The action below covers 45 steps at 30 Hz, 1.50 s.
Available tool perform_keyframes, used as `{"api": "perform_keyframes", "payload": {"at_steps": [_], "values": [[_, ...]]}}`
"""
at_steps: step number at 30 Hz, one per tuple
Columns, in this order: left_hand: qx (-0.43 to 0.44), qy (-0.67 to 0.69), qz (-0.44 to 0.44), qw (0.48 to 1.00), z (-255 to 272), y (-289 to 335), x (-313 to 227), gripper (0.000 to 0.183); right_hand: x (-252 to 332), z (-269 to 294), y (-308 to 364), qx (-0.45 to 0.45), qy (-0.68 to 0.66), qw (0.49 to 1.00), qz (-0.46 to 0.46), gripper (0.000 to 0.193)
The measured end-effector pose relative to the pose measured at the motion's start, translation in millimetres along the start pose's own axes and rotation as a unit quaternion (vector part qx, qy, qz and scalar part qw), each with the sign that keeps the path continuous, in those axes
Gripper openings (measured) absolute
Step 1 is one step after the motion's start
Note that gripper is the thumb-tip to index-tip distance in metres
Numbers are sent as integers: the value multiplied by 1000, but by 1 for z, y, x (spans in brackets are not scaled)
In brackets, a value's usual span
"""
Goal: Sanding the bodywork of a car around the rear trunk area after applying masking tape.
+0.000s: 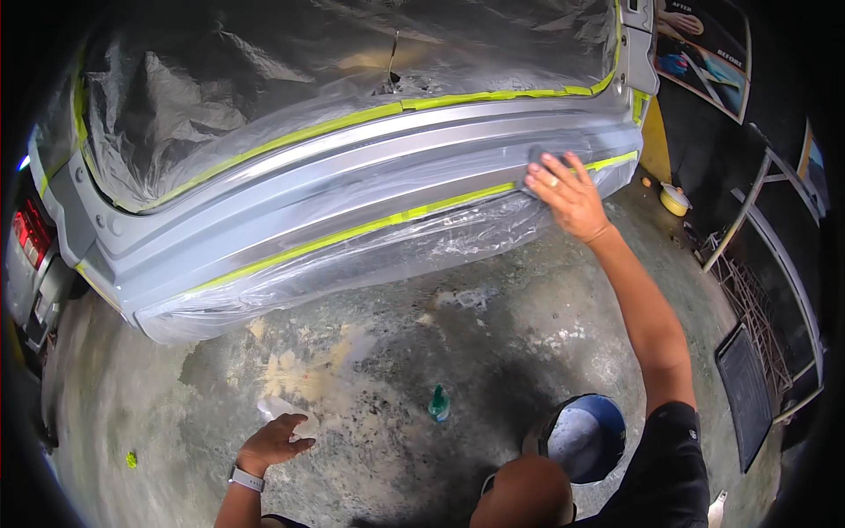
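Observation:
My right hand [568, 194] presses a dark grey pad [536, 157], partly hidden under the fingers, against the right end of a grey car bumper [352, 180]. The fingers lie bent over the pad. Yellow-green masking tape [352, 231] runs along the bumper's lower part, with clear plastic sheeting [370, 268] hanging below it. Lower left, over the floor, my left hand [275, 442] curls its fingers and thumb around a whitish translucent object [275, 407]. Most of that object is hidden, so its kind does not show.
A dark bucket [616, 424] with greyish liquid stands by my knee. A small green-topped bottle [438, 403] is on the concrete floor [352, 370]. Dark plastic film [264, 70] covers the car above the bumper. Metal frames [744, 211] and a black panel [744, 396] line the right side.

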<state>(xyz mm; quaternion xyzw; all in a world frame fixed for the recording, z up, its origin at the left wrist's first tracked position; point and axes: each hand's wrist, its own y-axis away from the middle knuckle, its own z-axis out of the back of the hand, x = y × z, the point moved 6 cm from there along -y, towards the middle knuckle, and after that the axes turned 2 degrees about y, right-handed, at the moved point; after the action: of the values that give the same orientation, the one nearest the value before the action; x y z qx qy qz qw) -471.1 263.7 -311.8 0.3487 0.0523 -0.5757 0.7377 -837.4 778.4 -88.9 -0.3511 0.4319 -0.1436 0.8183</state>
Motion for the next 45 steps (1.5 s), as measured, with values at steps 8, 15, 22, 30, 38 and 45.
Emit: {"api": "perform_keyframes", "payload": {"at_steps": [8,15,22,30,38,45], "values": [[-349,-81,-279,891,79,22,-171,51,111,-24,-89,-114,-138,983,-36,59],[-523,-259,-324,744,171,4,-302,72,61,-25,-50,-83,-89,992,-14,56],[-519,-374,-327,696,209,-37,-325,83,-100,-21,110,-66,49,968,-238,60],[-535,-410,-301,674,213,-45,-305,90,7,-33,23,-138,-90,971,-174,57],[-523,-405,-304,685,209,-53,-309,87,-90,-24,97,-101,4,960,-262,52],[-524,-356,-333,698,210,-47,-311,85,-97,-21,43,-88,-86,927,-354,32]]}}
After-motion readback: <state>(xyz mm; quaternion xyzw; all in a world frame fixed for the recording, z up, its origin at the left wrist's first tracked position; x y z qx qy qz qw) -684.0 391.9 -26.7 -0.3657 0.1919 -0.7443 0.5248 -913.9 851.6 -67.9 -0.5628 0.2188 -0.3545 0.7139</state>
